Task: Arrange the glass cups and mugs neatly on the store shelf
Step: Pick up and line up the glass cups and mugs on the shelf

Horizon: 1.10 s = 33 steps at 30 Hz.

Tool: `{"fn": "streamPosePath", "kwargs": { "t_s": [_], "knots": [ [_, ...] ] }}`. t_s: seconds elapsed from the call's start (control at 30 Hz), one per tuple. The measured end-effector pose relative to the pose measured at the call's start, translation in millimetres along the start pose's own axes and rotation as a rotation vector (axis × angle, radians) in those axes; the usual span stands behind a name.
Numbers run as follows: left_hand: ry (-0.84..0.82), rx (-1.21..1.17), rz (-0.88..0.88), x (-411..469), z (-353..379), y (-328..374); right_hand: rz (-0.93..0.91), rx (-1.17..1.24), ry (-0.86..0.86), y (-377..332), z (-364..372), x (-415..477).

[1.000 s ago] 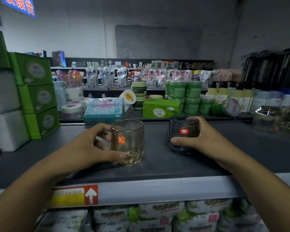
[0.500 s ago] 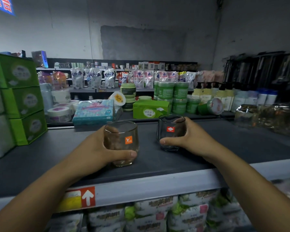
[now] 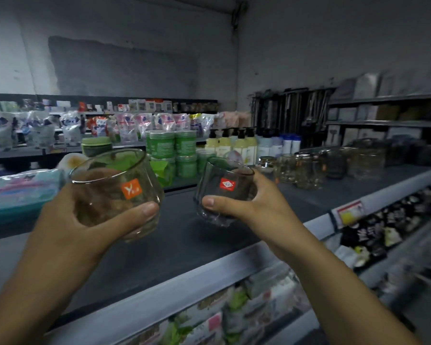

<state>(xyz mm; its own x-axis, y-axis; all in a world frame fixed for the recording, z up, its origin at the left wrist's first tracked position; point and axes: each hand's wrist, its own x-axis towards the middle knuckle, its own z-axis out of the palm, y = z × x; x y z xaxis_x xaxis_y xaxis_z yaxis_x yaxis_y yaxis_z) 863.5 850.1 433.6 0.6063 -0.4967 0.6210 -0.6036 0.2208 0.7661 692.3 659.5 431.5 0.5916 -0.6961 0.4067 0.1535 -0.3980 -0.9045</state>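
Lifted off the grey shelf (image 3: 184,247) since a moment ago, both glasses now hang tilted above it. The left hand (image 3: 70,227) has its fingers (image 3: 144,210) wrapped around the clear glass (image 3: 115,195), and the right hand (image 3: 265,207) clasps the smoky glass (image 3: 224,195). More glass cups (image 3: 306,170) stand farther right on the shelf.
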Motion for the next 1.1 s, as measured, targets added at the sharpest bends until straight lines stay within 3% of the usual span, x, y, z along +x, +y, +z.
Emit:
{"fn": "streamPosePath", "kwargs": {
  "t_s": [0.3, 0.6, 0.83, 1.1],
  "knots": [
    [-0.099, 0.094, 0.001, 0.3, 193.1, 33.0, -0.029, -0.081, 0.101, 32.9, -202.1, -2.6],
    [-0.119, 0.240, -0.151, 47.8, 360.1, 48.6, 0.035, -0.283, 0.076, 85.3, -388.3, 87.1],
    [-0.119, 0.224, -0.323, 74.5, 414.5, 28.4, 0.057, -0.360, -0.021, 126.7, -414.9, 140.8],
    [-0.042, 0.312, -0.323, 80.6, 431.6, -8.1, -0.018, -0.535, -0.055, 158.7, -413.6, 166.1]
  ]
}}
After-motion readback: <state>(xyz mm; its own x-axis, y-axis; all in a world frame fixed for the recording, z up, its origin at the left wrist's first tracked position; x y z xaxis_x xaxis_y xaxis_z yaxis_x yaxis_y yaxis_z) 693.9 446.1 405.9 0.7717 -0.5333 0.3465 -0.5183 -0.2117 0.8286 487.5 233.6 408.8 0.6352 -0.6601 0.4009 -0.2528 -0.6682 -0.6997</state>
